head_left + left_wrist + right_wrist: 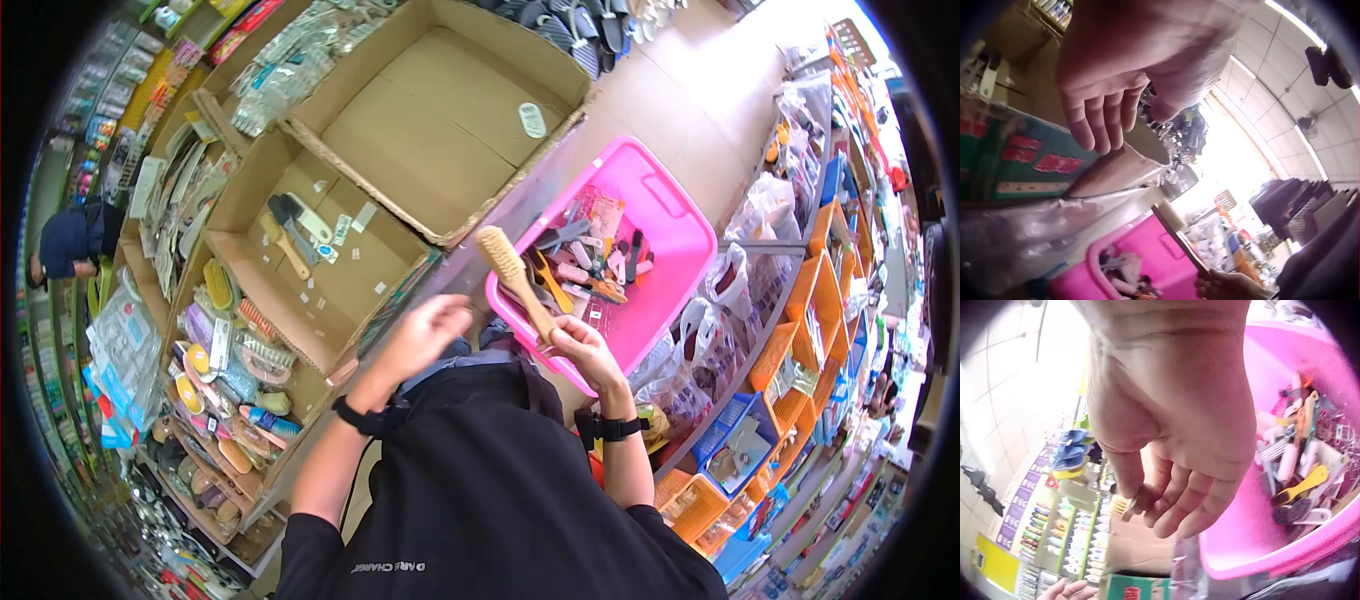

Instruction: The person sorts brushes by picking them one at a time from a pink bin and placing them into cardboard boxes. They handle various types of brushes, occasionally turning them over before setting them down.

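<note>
A wooden scrubbing brush [535, 310] with pale bristles is gripped near its handle end by my right hand [585, 352]. Its bristled head points up and to the left, over the rim of a pink tub [690, 225]. Jumbled brushes lie inside that tub, one with a yellow handle [1310, 481]. My left hand [432, 330] hangs in the air beside a cardboard compartment, and the left wrist view shows its fingers loosely bent around nothing. In that compartment a wooden-handled brush [287, 245] lies by a white-handled brush [312, 220] and scattered tags.
A larger cardboard box [420, 110] adjoins the small compartment, with a white tag [531, 120] inside. Packed brushes [235, 455] fill the bin at left. Orange baskets [790, 400] and plastic bags [690, 360] line the right. Another person [75, 240] is at far left.
</note>
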